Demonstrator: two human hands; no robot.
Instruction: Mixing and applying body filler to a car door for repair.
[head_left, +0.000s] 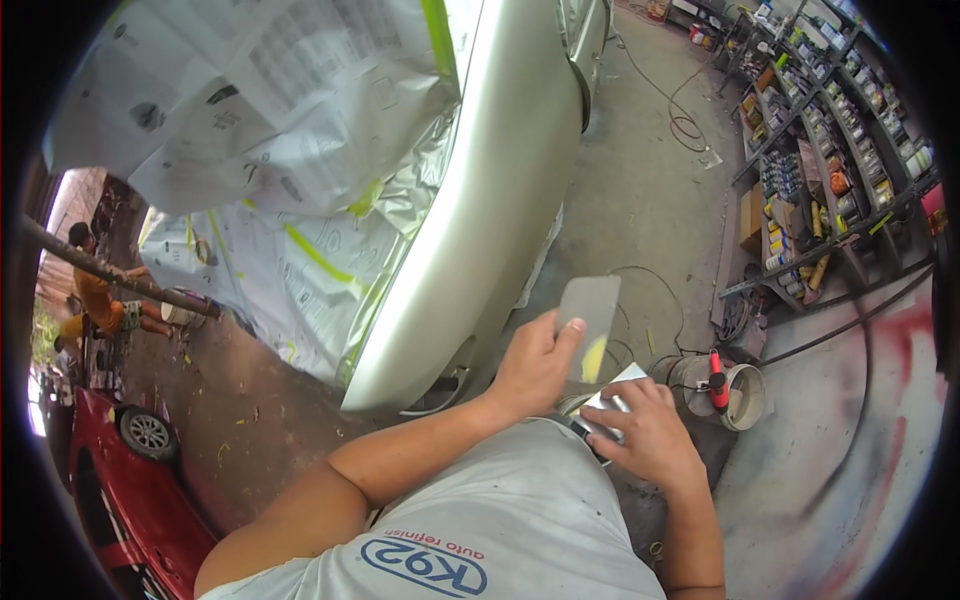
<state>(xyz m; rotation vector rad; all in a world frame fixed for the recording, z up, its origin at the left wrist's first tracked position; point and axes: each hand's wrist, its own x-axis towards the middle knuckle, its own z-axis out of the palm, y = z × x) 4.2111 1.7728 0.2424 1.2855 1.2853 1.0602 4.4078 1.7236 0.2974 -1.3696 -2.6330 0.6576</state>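
Observation:
My left hand (533, 368) is closed on a flat grey putty spreader (588, 308), thumb on its face. A smear of yellow putty (594, 358) shows on the spreader's lower part. Close to my waist, my right hand (652, 436) has its fingers bent over a shiny flat metal plate (628, 376); part of the plate is hidden under the fingers. Both hands are near each other, in front of my shirt. Just beyond and to the left stands a pale silver car body panel (480, 200), with neither hand touching it.
Masking sheets (290, 130) with green tape cover the car at left. Buckets (745, 395), a red-handled tool (717, 385) and a loose hose (685, 125) are at right, before shelves of cans (840, 140). At far left are a red car (130, 490) and other people (95, 280).

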